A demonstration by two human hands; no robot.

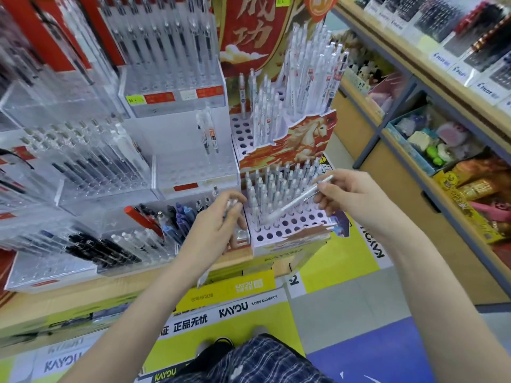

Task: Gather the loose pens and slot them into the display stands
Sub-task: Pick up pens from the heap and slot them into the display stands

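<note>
My right hand (349, 193) pinches a white pen (297, 200) that slants down to the left, its tip close over the holes of the lower lilac display stand (300, 226). That stand holds several clear pens in its back rows, and its front rows show open holes. My left hand (218, 228) grips a few loose pens (230, 206) just left of the stand. A taller stand (243, 134) with a horse picture rises behind, holding several white pens.
Clear acrylic pen racks (83, 172) fill the counter to the left, with a tray of blue and black pens (177, 217) by my left hand. Wooden shelves (414, 150) with toys and boxed pens run along the right. Yellow cartons (235, 294) sit under the counter.
</note>
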